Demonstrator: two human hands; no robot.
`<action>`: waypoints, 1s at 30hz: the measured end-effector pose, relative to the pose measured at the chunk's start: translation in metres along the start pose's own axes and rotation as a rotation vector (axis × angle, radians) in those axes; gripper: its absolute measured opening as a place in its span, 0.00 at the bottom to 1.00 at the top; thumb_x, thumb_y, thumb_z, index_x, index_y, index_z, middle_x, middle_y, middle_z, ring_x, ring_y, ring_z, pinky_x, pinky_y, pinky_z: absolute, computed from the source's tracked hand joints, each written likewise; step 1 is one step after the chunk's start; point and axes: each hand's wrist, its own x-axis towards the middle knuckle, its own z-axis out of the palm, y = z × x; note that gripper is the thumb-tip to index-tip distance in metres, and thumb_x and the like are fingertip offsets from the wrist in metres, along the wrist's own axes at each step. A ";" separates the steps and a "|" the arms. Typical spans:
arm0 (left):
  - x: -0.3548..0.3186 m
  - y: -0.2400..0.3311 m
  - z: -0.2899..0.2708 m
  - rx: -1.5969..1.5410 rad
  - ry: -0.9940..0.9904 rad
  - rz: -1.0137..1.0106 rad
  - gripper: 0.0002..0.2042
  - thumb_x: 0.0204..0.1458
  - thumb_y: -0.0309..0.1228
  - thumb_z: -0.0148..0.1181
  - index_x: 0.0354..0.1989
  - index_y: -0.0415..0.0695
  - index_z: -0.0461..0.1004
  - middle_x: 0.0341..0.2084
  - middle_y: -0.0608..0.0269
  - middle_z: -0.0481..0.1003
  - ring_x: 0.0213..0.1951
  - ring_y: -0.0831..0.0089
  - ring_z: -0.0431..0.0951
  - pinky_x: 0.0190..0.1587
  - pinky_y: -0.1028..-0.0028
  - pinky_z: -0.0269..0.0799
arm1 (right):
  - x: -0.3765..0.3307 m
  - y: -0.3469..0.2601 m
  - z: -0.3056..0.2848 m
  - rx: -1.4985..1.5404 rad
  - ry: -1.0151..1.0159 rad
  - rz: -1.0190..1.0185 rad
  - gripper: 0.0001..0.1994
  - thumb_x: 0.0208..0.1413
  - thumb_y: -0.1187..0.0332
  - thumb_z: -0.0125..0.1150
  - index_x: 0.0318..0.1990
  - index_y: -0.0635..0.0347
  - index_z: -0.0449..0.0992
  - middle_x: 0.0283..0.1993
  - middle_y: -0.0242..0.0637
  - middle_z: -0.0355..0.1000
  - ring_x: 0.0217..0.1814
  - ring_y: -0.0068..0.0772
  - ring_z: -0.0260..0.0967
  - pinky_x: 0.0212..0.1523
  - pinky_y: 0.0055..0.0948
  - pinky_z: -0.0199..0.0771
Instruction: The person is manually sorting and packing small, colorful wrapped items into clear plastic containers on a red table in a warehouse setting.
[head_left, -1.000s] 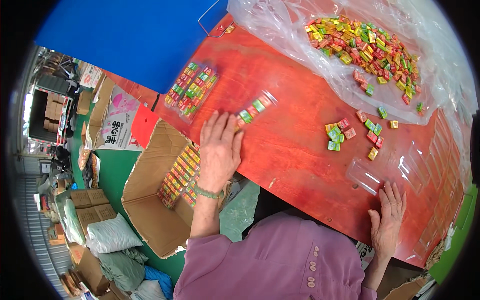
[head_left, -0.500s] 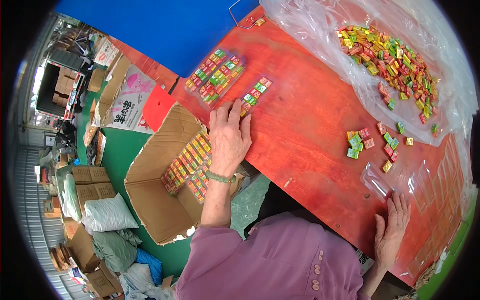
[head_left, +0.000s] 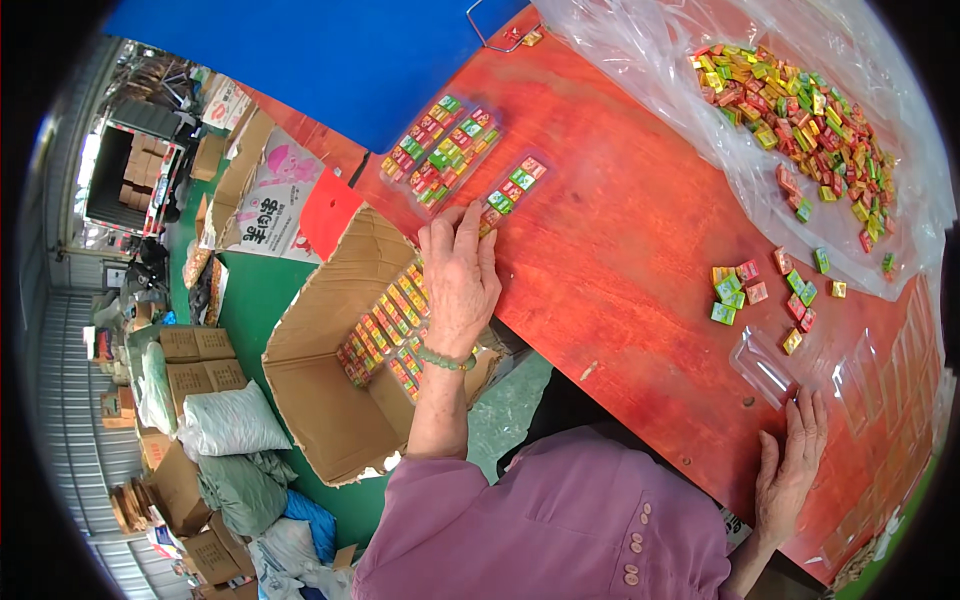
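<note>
My left hand, with a green bead bracelet on its wrist, lies at the table's left edge. Its stretched fingertips touch the near end of a narrow clear plastic tray filled with small coloured packs. Just beyond are more filled trays, lying close together. My right hand rests open on the table, fingers extended, its tips by the near end of an empty clear tray. Loose little red, green and yellow packs lie scattered above that tray.
A big clear plastic bag spreads over the far right, bearing a heap of packs. More empty clear trays lie at right on the red table. Below the left edge stands an open cardboard box holding filled trays. A blue panel is far left.
The whole view has shifted slightly, so the table things appear a little further right. Both hands stay at nearly the same places, by the same trays.
</note>
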 end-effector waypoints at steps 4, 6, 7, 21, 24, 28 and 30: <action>0.001 0.000 0.003 0.009 -0.001 -0.010 0.20 0.57 0.26 0.65 0.58 0.35 0.76 0.51 0.46 0.75 0.50 0.49 0.73 0.54 0.56 0.72 | -0.003 0.008 0.011 0.006 0.051 -0.039 0.24 0.58 0.75 0.65 0.63 0.64 0.73 0.73 0.45 0.66 0.79 0.55 0.56 0.76 0.50 0.58; 0.001 -0.002 0.003 0.026 -0.026 -0.019 0.21 0.57 0.27 0.66 0.58 0.34 0.75 0.53 0.45 0.74 0.52 0.48 0.73 0.56 0.56 0.72 | -0.004 0.013 0.012 0.031 0.055 -0.040 0.21 0.62 0.76 0.61 0.63 0.65 0.73 0.74 0.47 0.65 0.79 0.55 0.55 0.76 0.50 0.56; 0.001 0.000 0.001 0.033 -0.017 0.000 0.21 0.57 0.28 0.67 0.59 0.34 0.75 0.55 0.44 0.73 0.53 0.48 0.73 0.57 0.56 0.71 | -0.004 0.013 0.013 0.035 0.053 -0.043 0.21 0.62 0.76 0.61 0.63 0.65 0.73 0.74 0.47 0.65 0.79 0.55 0.55 0.76 0.50 0.56; 0.030 -0.030 -0.005 0.145 0.032 -0.043 0.26 0.62 0.32 0.64 0.64 0.29 0.68 0.68 0.35 0.64 0.70 0.40 0.64 0.70 0.52 0.63 | 0.003 0.006 0.008 0.057 0.095 -0.001 0.18 0.58 0.76 0.64 0.56 0.67 0.77 0.68 0.48 0.72 0.75 0.58 0.62 0.73 0.50 0.63; 0.027 -0.011 -0.005 0.194 0.109 0.042 0.25 0.60 0.32 0.66 0.63 0.31 0.70 0.64 0.38 0.68 0.65 0.41 0.68 0.66 0.51 0.66 | 0.003 0.008 0.008 0.046 0.094 -0.012 0.18 0.58 0.75 0.64 0.57 0.68 0.77 0.68 0.48 0.71 0.75 0.58 0.62 0.73 0.50 0.63; 0.021 0.014 -0.012 0.095 -0.071 0.050 0.24 0.57 0.31 0.69 0.59 0.34 0.74 0.57 0.43 0.73 0.55 0.44 0.73 0.58 0.52 0.71 | 0.003 0.009 0.007 0.061 0.082 -0.014 0.18 0.58 0.75 0.64 0.57 0.69 0.77 0.68 0.49 0.71 0.75 0.59 0.62 0.73 0.51 0.63; 0.022 0.016 -0.005 0.099 -0.071 0.056 0.21 0.56 0.30 0.69 0.57 0.34 0.76 0.53 0.45 0.74 0.54 0.47 0.74 0.57 0.56 0.72 | 0.002 0.010 0.007 0.056 0.074 -0.023 0.18 0.59 0.74 0.63 0.57 0.69 0.77 0.68 0.50 0.71 0.75 0.61 0.62 0.73 0.53 0.63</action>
